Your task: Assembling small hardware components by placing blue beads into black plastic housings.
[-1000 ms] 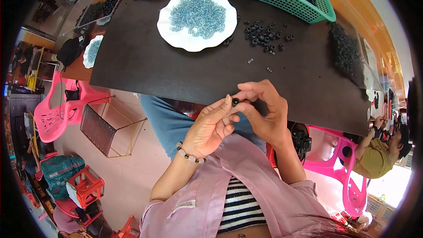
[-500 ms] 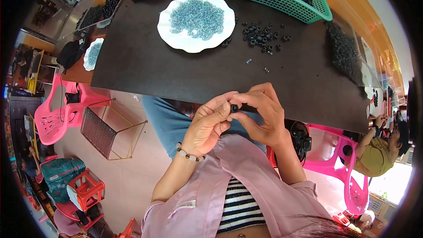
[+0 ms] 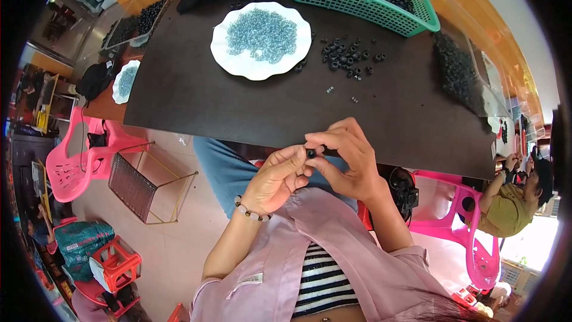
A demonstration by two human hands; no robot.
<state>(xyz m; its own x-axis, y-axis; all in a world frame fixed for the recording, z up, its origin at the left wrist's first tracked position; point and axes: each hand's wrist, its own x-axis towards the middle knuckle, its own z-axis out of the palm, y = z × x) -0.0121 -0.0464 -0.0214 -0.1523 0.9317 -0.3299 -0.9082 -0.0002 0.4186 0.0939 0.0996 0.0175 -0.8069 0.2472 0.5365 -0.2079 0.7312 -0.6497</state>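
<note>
My left hand (image 3: 271, 182), a beaded bracelet on its wrist, pinches a small round black piece with a hole (image 3: 310, 153) between thumb and fingers, just off the table's front edge. Thumb and fingertips of my right hand (image 3: 353, 164) close in on the same piece from the right, touching it or very near it. Whether they grip something tiny of their own is hidden. Beyond my hands, two small clear pieces (image 3: 330, 89) lie on the dark table (image 3: 238, 110). A loose pile of similar black pieces (image 3: 345, 55) sits farther back.
A scalloped white plate (image 3: 221, 56) holds many clear bluish pieces. Behind the pile stands a green basket (image 3: 357, 9) of black parts. At the right lies a clear bag of black pieces (image 3: 457, 74). Pink chairs (image 3: 77, 161) flank the table; a person in olive (image 3: 509, 209) sits at right.
Both hands have shifted slightly down and left with the black piece, whose hole now faces up more. The table and its contents appear a little lower and left, as the view has moved.
</note>
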